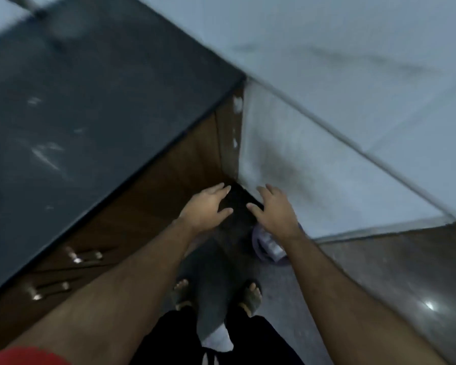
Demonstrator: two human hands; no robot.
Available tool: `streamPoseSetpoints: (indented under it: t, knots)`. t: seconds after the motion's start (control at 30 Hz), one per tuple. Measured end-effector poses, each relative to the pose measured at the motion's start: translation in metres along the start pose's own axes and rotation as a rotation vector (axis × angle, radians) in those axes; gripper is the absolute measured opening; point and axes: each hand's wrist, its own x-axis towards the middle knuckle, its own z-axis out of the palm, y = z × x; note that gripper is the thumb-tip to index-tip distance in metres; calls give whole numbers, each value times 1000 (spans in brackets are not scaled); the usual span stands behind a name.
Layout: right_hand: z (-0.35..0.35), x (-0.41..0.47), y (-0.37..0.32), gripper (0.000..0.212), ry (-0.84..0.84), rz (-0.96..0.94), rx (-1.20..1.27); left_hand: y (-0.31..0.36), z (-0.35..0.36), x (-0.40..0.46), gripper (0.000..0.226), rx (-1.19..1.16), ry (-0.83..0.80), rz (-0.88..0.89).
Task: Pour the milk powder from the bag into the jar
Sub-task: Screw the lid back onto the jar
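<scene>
Neither a bag of milk powder nor a jar shows in the head view, which is blurred. My left hand (208, 205) and my right hand (275, 209) are both stretched forward over the floor, fingers spread, holding nothing. They hover side by side in front of the corner where the cabinet meets the tiled wall. A dark grey counter (71, 122) runs along my left, apart from both hands.
Brown wooden cabinet fronts (174, 177) with metal handles (83, 255) sit under the counter. A pale tiled wall (327, 164) stands to the right. A purple round object (269, 245) lies on the floor below my right wrist. My sandalled feet (252, 296) stand on grey floor.
</scene>
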Motion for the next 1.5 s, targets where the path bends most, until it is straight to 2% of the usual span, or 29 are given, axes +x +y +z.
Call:
streamPoseSetpoints:
  t: [0.2,0.37,0.57,0.83,1.13,1.37,1.5]
  knots:
    - [-75,28,-101,64,124,-285,-116,-15,-111,-57,66,37,354,-53]
    - [-113,40,-193,64,250,-508,-160,-40,-174,-105,66,25,552,-141]
    - [-122,46,-303,76,239,-637,-202,-100,-236,-159,69,35,690,-236]
    - [-88,59,-442,81,189,-715,-185,-207,-306,-224,72,49,798,-324]
    - [-27,86,-558,78,15,-807,-176,-296,-331,-268,70,-49,871,-472]
    - [12,114,-591,66,-153,-901,-135,-333,-316,-279,70,-190,890,-668]
    - [36,123,-597,64,-337,-910,-104,-343,-291,-287,66,-323,903,-772]
